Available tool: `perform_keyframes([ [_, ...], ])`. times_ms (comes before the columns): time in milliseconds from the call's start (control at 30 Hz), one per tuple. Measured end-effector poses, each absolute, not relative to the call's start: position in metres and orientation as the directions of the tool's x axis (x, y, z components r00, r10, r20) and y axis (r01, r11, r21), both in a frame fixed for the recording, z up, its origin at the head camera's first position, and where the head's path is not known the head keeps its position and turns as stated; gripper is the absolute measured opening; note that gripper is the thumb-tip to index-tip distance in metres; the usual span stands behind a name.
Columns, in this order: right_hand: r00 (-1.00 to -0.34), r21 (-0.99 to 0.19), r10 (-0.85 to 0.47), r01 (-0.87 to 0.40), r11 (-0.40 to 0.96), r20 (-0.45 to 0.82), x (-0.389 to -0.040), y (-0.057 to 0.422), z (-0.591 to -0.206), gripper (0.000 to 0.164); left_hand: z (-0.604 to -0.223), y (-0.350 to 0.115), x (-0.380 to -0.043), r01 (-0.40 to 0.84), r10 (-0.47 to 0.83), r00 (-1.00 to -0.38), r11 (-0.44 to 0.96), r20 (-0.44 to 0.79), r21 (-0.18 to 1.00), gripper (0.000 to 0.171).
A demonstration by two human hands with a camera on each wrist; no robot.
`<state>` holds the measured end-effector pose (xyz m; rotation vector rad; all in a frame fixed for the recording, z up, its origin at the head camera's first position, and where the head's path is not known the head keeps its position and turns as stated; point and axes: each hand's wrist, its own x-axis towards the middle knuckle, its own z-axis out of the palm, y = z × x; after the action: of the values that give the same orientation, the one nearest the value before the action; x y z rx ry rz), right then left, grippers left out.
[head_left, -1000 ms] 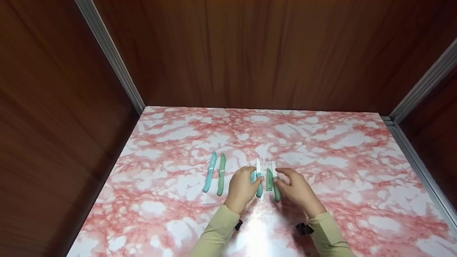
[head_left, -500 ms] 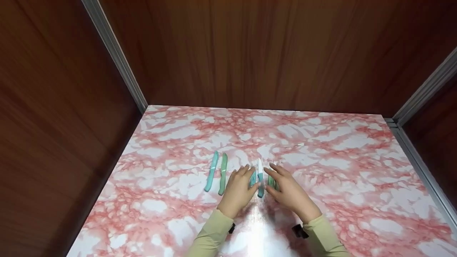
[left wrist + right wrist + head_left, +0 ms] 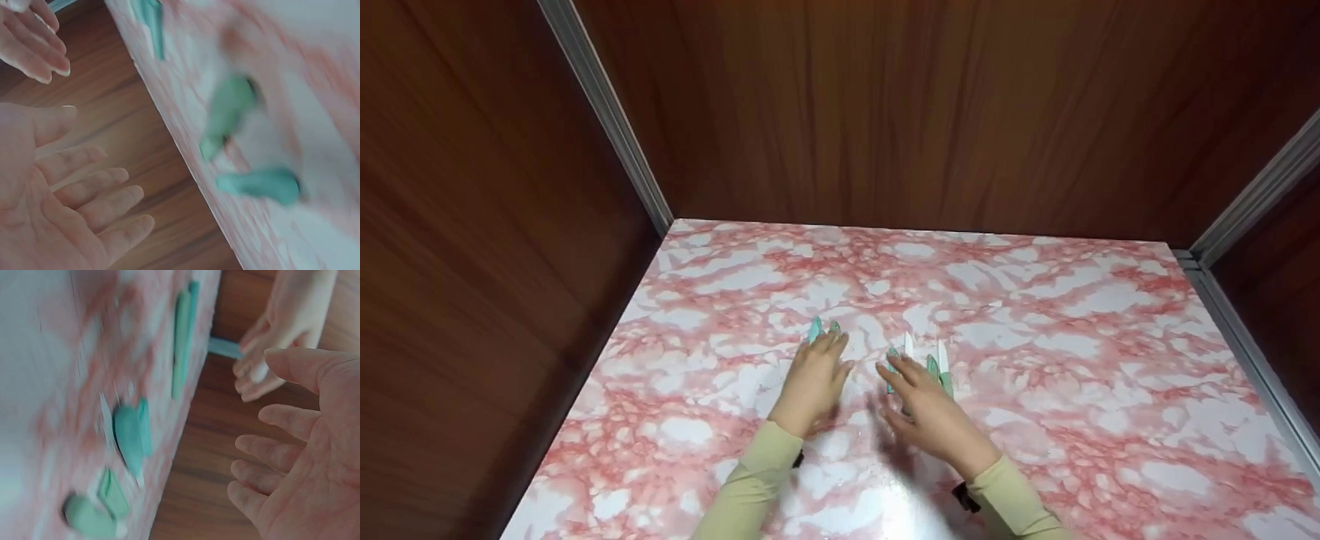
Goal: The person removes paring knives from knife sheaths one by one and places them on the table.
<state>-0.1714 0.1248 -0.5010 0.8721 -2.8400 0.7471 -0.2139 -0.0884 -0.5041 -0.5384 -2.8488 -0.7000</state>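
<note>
Marbled tabletop (image 3: pixel 1072 390): left hand (image 3: pixel 808 382), right hand (image 3: pixel 936 421) hover spread-fingered above knives (image 3: pixel 947 385).

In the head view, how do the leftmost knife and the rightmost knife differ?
The leftmost knife is turquoise; the rightmost knife is green-handled. The leftmost knife is sheathed at its tip; the rightmost knife has a bare white blade. Both lie on the marbled table.

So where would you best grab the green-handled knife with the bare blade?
Probably by its green handle, from above and the person's right: the bare white blade points away from the person, and the green sheath lies close on the left.
</note>
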Motion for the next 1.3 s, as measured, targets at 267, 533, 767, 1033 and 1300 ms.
perform_keyframes([
  [267, -0.755, -0.338, -0.63, -0.65, 0.681, 0.181, -0.172, 0.097, -0.519, 0.062, -0.508, -0.103, -0.231, 0.41, 0.377, -0.912, 0.845, 0.161, 0.343, 0.048],
  [533, -0.714, -0.316, -0.674, -0.694, 0.647, 0.19, -0.179, 0.08, -0.529, 0.056, -0.516, -0.111, -0.247, 0.451, 0.431, -0.892, 0.846, 0.133, 0.285, 0.045],
  [767, -0.724, -0.337, -0.674, -0.677, 0.654, 0.146, -0.188, 0.069, -0.535, 0.056, -0.528, -0.121, -0.268, 0.441, 0.429, -0.897, 0.85, 0.106, 0.288, 0.044],
  [1033, -0.716, -0.334, -0.686, -0.683, 0.65, 0.128, -0.198, 0.051, -0.539, 0.055, -0.538, -0.118, -0.281, 0.465, 0.464, -0.884, 0.858, 0.061, 0.219, 0.045],
  [1300, -0.69, -0.228, -0.716, -0.718, 0.658, 0.105, -0.198, 0.038, -0.547, 0.052, -0.539, -0.115, -0.28, 0.506, 0.509, -0.86, 0.842, 0.031, 0.186, 0.054],
])
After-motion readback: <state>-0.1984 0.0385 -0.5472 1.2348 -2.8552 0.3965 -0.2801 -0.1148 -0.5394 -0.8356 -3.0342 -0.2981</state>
